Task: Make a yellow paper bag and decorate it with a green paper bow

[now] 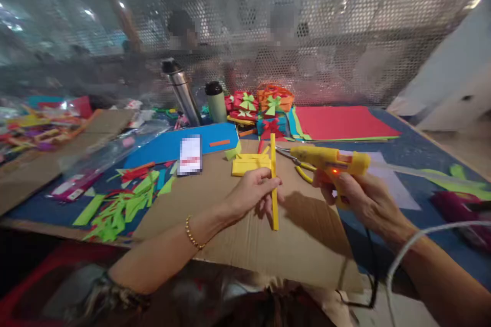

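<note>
Pinching with the left hand point(258, 191), thumb against fingers: a narrow yellow strip point(274, 209), upright above the cardboard point(215, 248). Grasping round the handle with the right hand point(356, 196): a yellow glue gun point(324, 157), small orange light aglow on its side. Squeezing the trigger, or just resting there? Cannot tell. Mind the pale cable point(397, 253), looped by the right forearm; better left slack than tugging at the aim.

Now to the strip: nozzle facing its upper half, near but apart. Any glue on it? Too small to tell. Best approach, seemingly: brace it firmly, aim well clear of the thumb, lay a thin, even line, never flooding the edges. Careful with that tip, likely hot!

Over to the left, a heap of green scraps point(123, 209). Just beyond the left hand, on the cardboard, a folded yellow piece point(247, 165). Behind the gun, yellow-handled pliers point(306, 176), worth nudging aside for elbow room. Further back, a green tumbler point(217, 104), bow-trimmed paper boxes point(282, 98), and a stack of red sheets point(345, 121).
</note>
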Demonstrator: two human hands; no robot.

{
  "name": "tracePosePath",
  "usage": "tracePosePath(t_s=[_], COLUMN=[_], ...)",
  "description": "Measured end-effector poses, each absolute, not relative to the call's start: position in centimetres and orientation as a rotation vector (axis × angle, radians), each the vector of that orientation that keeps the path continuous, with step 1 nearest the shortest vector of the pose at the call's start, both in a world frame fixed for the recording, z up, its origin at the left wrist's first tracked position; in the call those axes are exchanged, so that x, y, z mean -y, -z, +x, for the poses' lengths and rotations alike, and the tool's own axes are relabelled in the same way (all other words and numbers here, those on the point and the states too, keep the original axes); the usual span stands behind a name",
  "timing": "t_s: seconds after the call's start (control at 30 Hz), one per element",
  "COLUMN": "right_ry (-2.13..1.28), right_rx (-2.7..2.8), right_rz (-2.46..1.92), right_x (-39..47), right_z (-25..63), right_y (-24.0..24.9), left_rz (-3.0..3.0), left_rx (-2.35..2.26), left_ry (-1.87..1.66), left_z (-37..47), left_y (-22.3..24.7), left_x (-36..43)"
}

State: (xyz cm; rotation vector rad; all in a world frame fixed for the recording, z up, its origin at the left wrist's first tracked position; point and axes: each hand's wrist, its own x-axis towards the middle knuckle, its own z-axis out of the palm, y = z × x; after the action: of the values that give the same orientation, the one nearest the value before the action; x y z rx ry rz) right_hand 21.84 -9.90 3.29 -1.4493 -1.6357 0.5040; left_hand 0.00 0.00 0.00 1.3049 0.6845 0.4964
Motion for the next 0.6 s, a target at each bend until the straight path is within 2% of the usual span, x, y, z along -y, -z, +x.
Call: tracePosePath(t_s=[0.6], right_ry=[-0.472], right_rx=[1.559], right_rz=[-1.404], right_x=[8.87], right_z=[22.24], right_y=[-3.25], left_rz=[1.386], left_rx=[-0.71], left_ry=[-0.472], left_z=[-0.26], left_y=[-0.91], left_x=[0.99])
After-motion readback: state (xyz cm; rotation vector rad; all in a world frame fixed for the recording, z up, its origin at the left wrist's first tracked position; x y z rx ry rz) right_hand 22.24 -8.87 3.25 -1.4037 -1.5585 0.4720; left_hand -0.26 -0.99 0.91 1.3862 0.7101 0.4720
